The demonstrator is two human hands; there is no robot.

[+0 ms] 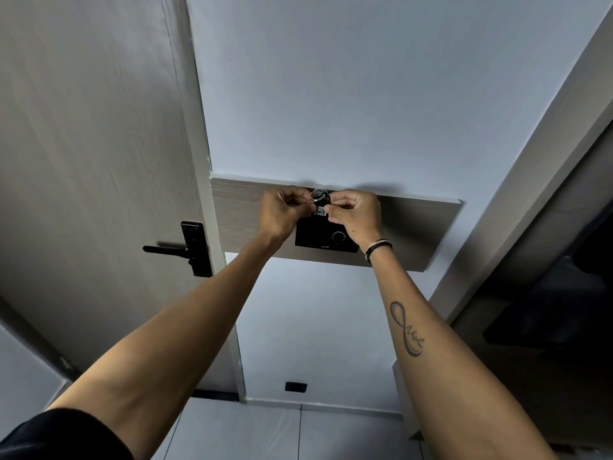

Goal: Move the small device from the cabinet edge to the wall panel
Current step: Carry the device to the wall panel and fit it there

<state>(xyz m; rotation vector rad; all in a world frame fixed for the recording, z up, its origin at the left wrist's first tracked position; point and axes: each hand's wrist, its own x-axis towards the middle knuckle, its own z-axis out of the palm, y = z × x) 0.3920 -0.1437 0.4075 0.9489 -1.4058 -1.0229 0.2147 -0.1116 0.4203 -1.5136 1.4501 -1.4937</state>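
Two hands: we are raising both at the wall panel (414, 224), the left hand (283, 210) and the right hand (356, 215) meeting at its upper edge.
Small device: we are seeing a round, dark small device (320, 196) with a shiny metal rim, and a white label (320, 212) with dark marks just below it.
Device place: it is sitting between our fingertips, in front of the top of the wood-grain panel.
Left grip: our fingers are curling closed and pinching the device from its left side.
Right grip: our fingers are closing on its right side, thumb and forefinger touching it.
Black plate: a black plate (326, 240) with a round dial is lying on the panel just under our hands, partly hidden by them.
Wristband: a dark and light wristband (378, 249) is circling our right wrist; a tattoo (408, 328) is showing on that forearm.
Door: a grey door (93, 161) with a black lever handle (175, 249) is standing left of the panel.
Outlet: a small black outlet (296, 386) is sitting low on the wall.
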